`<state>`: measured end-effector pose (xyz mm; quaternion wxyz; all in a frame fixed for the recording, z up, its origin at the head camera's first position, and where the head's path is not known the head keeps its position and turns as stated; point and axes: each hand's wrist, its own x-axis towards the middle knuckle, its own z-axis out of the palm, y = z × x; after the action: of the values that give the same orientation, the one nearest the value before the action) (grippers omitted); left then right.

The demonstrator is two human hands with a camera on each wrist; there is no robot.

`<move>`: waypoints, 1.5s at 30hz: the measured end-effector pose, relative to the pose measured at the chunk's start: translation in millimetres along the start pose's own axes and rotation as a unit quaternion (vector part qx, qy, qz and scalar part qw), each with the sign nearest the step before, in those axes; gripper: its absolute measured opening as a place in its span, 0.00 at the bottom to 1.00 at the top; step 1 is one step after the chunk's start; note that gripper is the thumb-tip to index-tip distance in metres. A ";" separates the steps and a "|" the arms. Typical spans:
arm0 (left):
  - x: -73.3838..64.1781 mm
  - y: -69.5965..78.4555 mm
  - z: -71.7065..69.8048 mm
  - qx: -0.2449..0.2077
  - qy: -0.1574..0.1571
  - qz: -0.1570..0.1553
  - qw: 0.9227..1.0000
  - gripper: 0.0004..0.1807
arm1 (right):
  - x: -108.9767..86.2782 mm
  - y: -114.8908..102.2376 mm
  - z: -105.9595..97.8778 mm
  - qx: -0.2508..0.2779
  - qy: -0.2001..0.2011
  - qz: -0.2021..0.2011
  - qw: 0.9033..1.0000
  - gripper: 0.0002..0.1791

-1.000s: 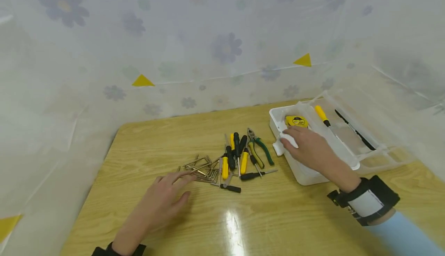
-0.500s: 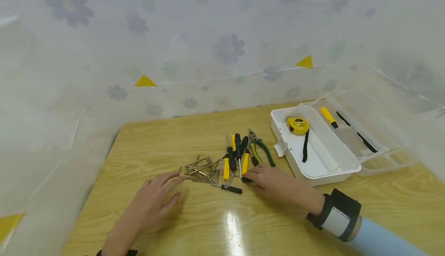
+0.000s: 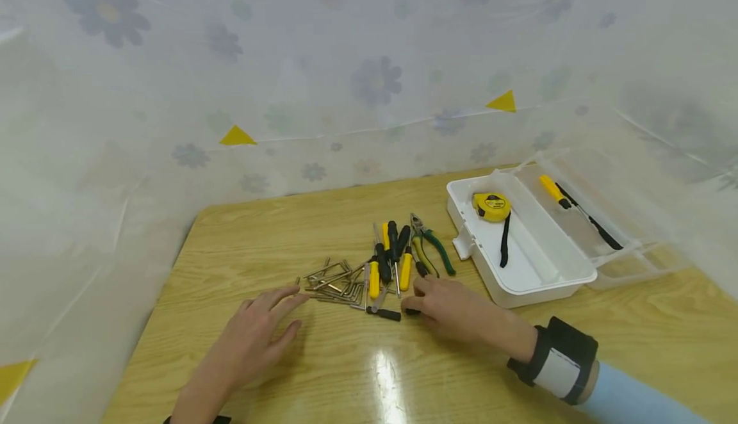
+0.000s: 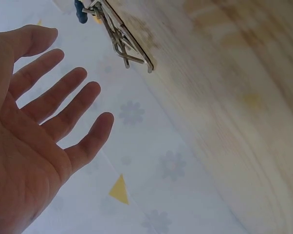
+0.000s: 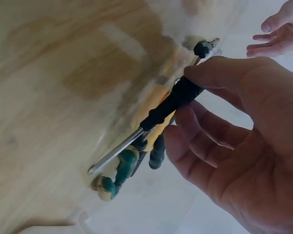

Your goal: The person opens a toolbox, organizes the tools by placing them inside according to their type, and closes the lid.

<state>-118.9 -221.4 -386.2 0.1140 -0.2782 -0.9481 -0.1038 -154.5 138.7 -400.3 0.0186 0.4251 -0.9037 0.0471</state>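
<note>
In the head view my right hand [image 3: 455, 305] is at the near right side of a tool pile. The right wrist view shows it pinching the black handle of a screwdriver [image 5: 171, 103] between thumb and fingers, the metal shaft slanting away near the tabletop. My left hand [image 3: 254, 328] hovers left of a heap of hex keys [image 3: 337, 286], fingers spread and holding nothing; the left wrist view shows its bare palm [image 4: 27, 151]. Beside the hex keys lie yellow- and black-handled screwdrivers [image 3: 375, 277]. Green-handled pliers [image 3: 441, 254] rest behind my right hand.
A white toolbox [image 3: 507, 297] stands at the right, with a yellow tape measure [image 3: 492, 207] inside. Its clear lid [image 3: 640, 200] lies folded open behind, holding a yellow-handled screwdriver [image 3: 551, 189] and a thin black-ended tool [image 3: 602, 230]. A patterned sheet [image 3: 311, 104] hangs behind the table.
My right hand has left the toolbox and come left to the pile, where it has picked up the black-handled screwdriver. The yellow-handled screwdriver in the lid has shifted. My left hand has drawn back slightly.
</note>
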 end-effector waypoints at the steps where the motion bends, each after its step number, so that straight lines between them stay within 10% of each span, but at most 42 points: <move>1: 0.0 0.2 0.0 0.000 0.000 -0.001 1.000 0.26 | -0.1 -1.2 -0.8 0.000 0.010 -0.003 1.000 0.18; 14: 0.3 1.7 0.8 -0.005 0.004 -0.002 1.000 0.25 | -0.8 -10.6 -21.4 0.053 0.108 -0.043 0.992 0.19; 36: -1.1 4.0 4.8 -0.004 0.006 -0.004 1.000 0.24 | -30.4 12.8 -28.8 0.002 0.109 0.077 0.991 0.16; 45: 1.9 7.1 3.9 -0.007 0.000 -0.002 1.000 0.25 | -49.3 27.8 -33.3 -0.016 0.262 0.043 0.964 0.19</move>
<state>-117.2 -213.6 -388.4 0.1124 -0.2775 -0.9477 -0.1104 -144.7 197.5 -372.7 0.2590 0.3583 -0.8854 0.1434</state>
